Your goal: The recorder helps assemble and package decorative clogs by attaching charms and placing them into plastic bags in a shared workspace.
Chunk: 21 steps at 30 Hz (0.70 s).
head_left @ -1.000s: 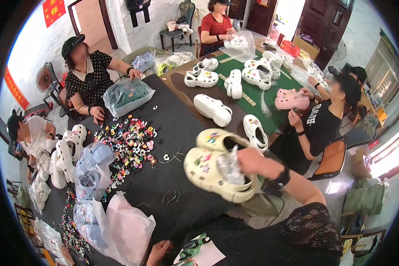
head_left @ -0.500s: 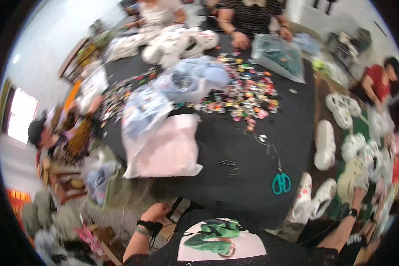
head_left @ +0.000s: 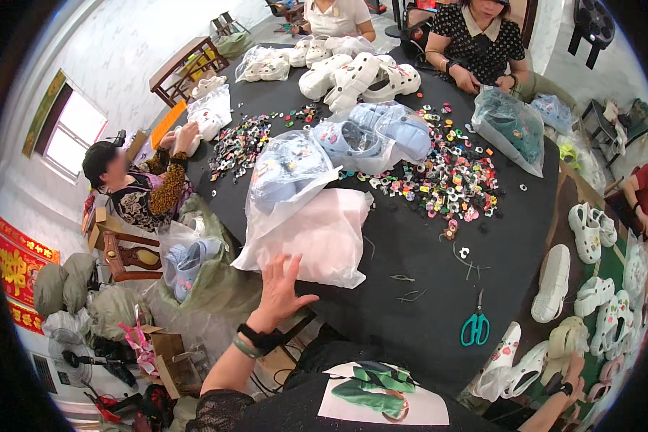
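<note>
My left hand (head_left: 279,289) is open with its fingers spread, over the near edge of a clear plastic bag (head_left: 353,277) with a pale pink thing inside. At the far right, my right hand (head_left: 574,372) is closed on a pair of beige clogs (head_left: 567,337); its fingertips are partly hidden. White clogs with small charms (head_left: 498,360) lie just left of it. Behind the pink bag are light blue clogs in clear bags (head_left: 356,140). Teal-handled scissors (head_left: 475,329) rest on the black table between my hands.
Colourful shoe charms (head_left: 446,176) are heaped across the black tabletop (head_left: 425,245), with loose ties (head_left: 410,295) nearer me. White clogs (head_left: 360,75) stand at the far side. Co-workers sit at the left and far edges. A white clog (head_left: 552,283) lies on its side at right.
My left hand has risen from below the table edge to the pink bag, and its fingers have spread. The beige clogs have come nearer with my right hand. The whole view has shifted.
</note>
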{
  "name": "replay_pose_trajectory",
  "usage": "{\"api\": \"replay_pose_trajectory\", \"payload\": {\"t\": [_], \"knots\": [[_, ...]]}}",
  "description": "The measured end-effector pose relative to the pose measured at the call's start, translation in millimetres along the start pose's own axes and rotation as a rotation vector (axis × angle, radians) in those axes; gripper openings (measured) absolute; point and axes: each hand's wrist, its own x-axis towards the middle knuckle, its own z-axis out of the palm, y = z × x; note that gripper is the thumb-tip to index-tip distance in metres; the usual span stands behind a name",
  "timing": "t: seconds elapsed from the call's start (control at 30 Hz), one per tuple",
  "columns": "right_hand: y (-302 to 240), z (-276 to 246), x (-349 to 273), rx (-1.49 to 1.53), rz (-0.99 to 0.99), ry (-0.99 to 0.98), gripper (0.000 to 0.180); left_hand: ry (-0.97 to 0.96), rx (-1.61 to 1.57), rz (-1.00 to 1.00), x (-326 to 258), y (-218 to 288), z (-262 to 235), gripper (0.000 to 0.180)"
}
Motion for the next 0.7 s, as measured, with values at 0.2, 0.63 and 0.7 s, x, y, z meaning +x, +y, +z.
{"api": "replay_pose_trajectory", "payload": {"t": [0.2,0.63,0.7], "knots": [[-85,-56,-83,0.005,0.012,0.27,0.042,-0.012,0.369,0.249,40,-29,29,0.069],[-431,15,-329,0.581,-0.9,-0.125,0.016,0.104,0.001,0.699,83,6,61,0.036],[-463,34,-355,0.618,-0.96,-0.256,0.019,0.135,-0.101,0.731,91,8,55,0.03]]}}
